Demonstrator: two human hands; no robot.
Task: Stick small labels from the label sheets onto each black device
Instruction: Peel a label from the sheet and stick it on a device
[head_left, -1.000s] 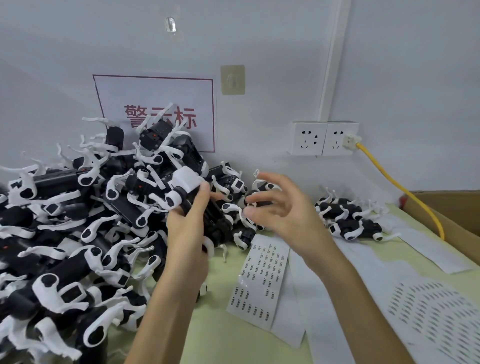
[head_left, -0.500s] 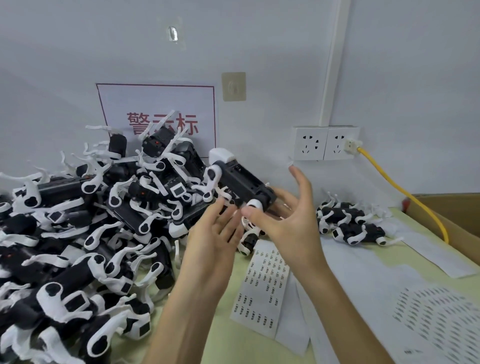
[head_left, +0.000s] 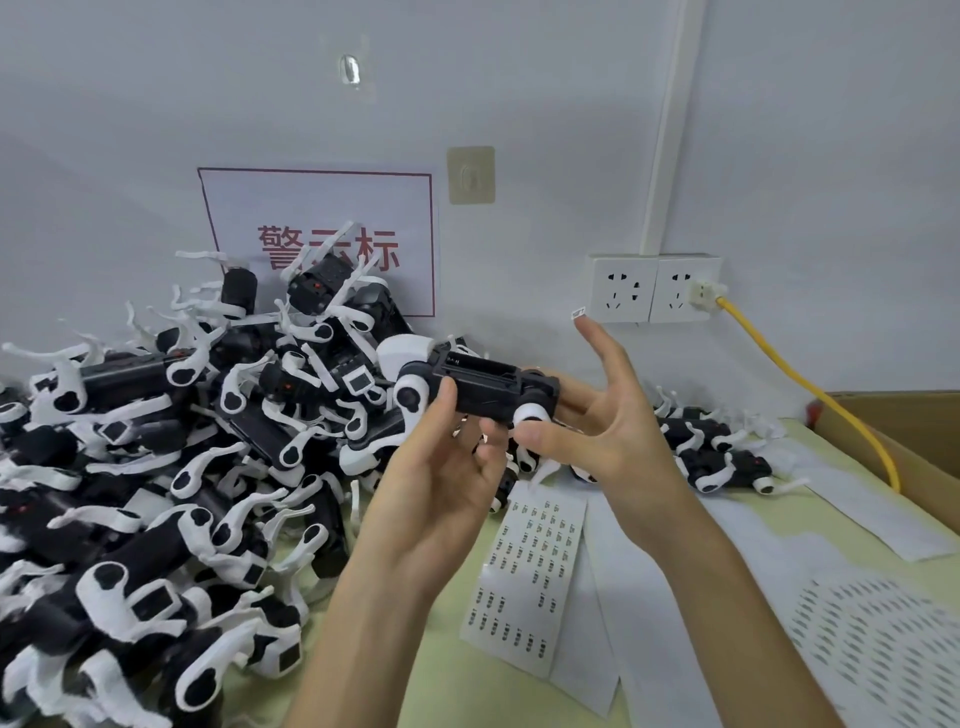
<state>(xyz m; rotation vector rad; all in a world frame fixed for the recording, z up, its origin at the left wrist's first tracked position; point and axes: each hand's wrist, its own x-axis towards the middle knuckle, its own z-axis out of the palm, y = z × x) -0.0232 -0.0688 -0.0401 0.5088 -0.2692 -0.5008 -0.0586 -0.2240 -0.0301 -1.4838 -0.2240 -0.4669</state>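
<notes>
Over the green table (head_left: 493, 696), mid-frame, our left hand (head_left: 441, 483) and right hand (head_left: 602, 431) both grip one black device (head_left: 485, 382); a small label (head_left: 578, 313) rides our raised right fingertip (head_left: 588, 330).

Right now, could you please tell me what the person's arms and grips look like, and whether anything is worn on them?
The left grip and the right grip are bare hands: no gloves, and no rings that I can see. Both forearms are bare too, with no sleeve, watch or band in view down to the picture's lower edge.
</notes>
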